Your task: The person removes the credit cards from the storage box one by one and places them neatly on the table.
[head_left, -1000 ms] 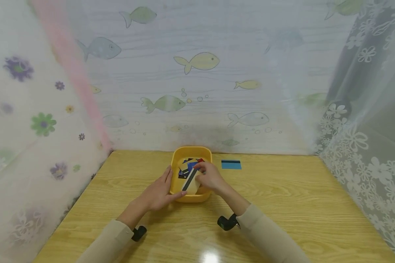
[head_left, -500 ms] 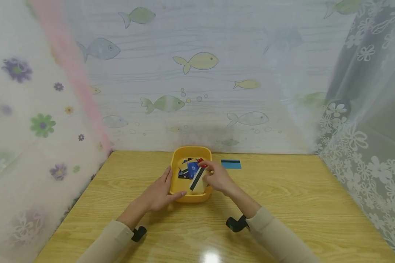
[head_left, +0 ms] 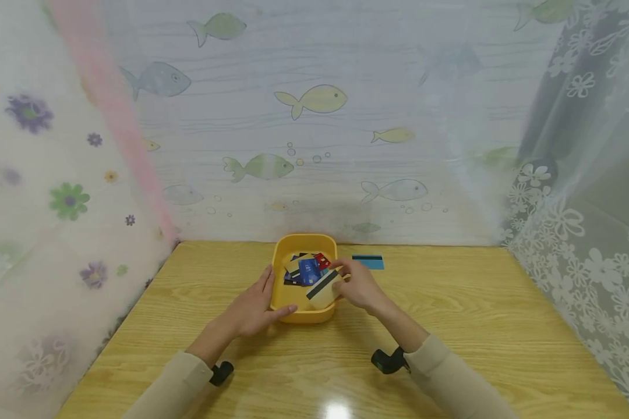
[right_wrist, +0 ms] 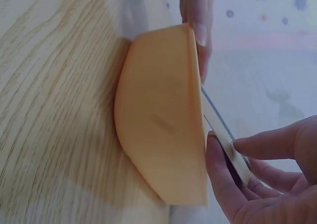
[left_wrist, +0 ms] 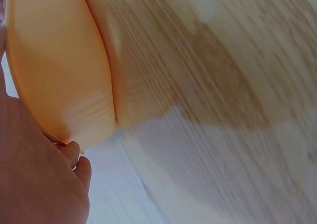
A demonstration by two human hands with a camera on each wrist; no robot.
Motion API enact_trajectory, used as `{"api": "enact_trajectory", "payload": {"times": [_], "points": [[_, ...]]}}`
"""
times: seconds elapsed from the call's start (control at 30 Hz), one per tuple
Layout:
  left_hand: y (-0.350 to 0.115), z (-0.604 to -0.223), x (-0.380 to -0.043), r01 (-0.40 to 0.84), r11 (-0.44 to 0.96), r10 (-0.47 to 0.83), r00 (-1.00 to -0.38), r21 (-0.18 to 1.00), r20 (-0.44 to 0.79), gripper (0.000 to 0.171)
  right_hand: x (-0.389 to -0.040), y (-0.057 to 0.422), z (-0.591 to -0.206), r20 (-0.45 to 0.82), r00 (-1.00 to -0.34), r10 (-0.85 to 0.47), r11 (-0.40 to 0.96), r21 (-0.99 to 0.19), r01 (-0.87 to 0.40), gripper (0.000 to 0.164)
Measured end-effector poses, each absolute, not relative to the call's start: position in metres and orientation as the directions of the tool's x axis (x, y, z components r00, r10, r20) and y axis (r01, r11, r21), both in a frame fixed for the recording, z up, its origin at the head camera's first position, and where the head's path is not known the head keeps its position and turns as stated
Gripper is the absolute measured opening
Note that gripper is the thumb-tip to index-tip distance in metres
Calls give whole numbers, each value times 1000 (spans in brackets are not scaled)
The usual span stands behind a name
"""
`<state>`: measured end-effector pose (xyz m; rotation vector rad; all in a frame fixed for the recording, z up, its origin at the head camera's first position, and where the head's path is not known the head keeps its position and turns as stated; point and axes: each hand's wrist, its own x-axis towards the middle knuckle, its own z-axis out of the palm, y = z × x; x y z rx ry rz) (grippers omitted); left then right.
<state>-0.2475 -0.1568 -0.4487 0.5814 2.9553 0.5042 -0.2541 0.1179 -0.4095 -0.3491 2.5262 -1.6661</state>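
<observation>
A beige bank card (head_left: 325, 290) with a dark magnetic stripe is pinched between the thumb and fingers of my right hand (head_left: 360, 285), tilted over the right side of a yellow plastic basket (head_left: 304, 316). In the right wrist view the card (right_wrist: 225, 137) shows nearly edge-on, just past the rim. My left hand (head_left: 248, 308) holds the basket's near left corner, thumb over the front rim and fingers along the left side. Inside the basket lies a loose pile of several cards, with a blue card (head_left: 308, 272) on top and a red card (head_left: 322, 261) behind it.
A light blue card (head_left: 368, 262) with a dark stripe lies on the wooden table (head_left: 451, 326), right of the basket. Behind the table hangs a fish-print curtain (head_left: 314, 203), close to the basket's far end. Patterned curtains hang at both sides.
My right hand has drawn the beige card rightward and turned it flatter, uncovering more of the blue and red cards. My left hand and the basket have stayed in place.
</observation>
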Motion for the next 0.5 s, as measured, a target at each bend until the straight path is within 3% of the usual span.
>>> {"api": "enact_trajectory", "payload": {"times": [0.5], "points": [[-158,-449,-247,362,864,389,-921,350,-6,112,-251,134,-406,9,-961,-277,331,-938,-105,33]]}}
